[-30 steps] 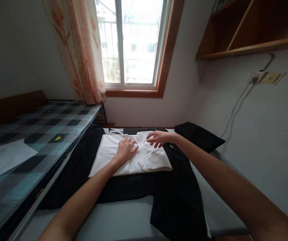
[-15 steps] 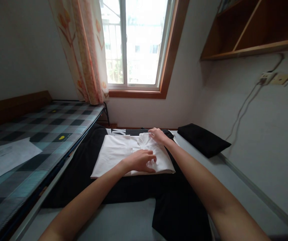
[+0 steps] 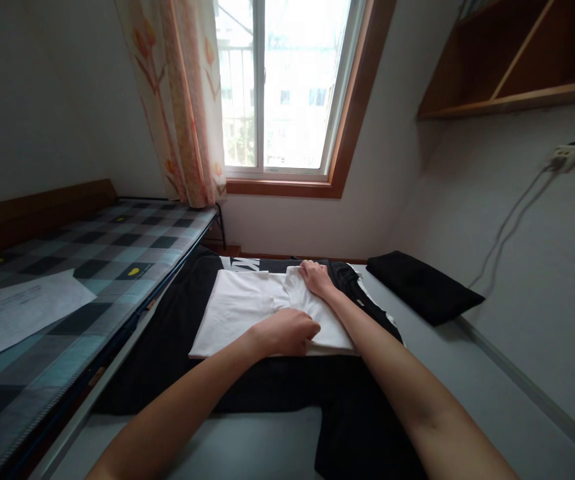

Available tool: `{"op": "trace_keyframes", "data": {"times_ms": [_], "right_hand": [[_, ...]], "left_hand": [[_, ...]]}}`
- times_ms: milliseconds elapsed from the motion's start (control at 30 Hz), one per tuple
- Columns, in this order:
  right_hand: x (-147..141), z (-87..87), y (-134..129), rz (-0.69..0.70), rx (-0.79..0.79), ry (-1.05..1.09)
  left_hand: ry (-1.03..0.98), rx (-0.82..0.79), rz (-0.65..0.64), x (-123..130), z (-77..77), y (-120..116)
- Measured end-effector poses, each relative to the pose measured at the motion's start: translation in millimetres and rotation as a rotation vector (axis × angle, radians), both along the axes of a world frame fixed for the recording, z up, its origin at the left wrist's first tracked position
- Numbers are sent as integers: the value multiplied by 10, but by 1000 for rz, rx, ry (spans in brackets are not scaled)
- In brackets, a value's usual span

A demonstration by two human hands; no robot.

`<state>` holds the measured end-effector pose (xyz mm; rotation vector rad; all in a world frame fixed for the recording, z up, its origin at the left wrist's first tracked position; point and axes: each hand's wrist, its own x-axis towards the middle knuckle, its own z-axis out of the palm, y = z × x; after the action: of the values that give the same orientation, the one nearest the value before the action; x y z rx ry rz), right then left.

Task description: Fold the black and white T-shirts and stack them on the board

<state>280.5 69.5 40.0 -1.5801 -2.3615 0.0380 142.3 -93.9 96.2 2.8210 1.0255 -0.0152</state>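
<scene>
Pale tabletop [image 3: 252,440]: one white garment [image 3: 240,303], folded, on black cloth [image 3: 157,360]. Our left hand [image 3: 290,331] curls near, grip unclear; our right hand [image 3: 316,277] spreads far, open, seemingly steadying folds.

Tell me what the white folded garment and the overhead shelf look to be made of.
The white garment looks like thin, matte woven or knit fabric, probably cotton or a blend: it creases softly. The shelf seems to be wood or wood veneer, dull brown with a paler front edge.

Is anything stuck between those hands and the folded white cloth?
Nothing visible is in the way. The right hand rests at the far edge of the white cloth, and the left hand is at its near side, fingers curled.
</scene>
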Motion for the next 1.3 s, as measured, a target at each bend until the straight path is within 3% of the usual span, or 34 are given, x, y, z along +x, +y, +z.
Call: {"op": "trace_keyframes", "data": {"times_ms": [133, 433, 500, 600, 667, 900, 1300], "right_hand": [[-123, 31, 8, 30, 41, 78], [-222, -112, -73, 44, 34, -87], [-215, -116, -72, 46, 45, -83], [-211, -118, -74, 40, 56, -86], [-216, -118, -81, 28, 57, -102], [-352, -87, -133, -52, 18, -131], [-469, -164, -122, -101, 9, -63]], "left_hand": [[35, -9, 30, -56, 84, -33], [48, -179, 115, -103, 49, 59], [31, -141, 210, -183, 21, 138], [60, 42, 482, -350, -60, 289], [94, 72, 600, -445, -120, 379], [161, 5, 753, -453, -216, 460], [148, 10, 763, -442, -292, 487]]}}
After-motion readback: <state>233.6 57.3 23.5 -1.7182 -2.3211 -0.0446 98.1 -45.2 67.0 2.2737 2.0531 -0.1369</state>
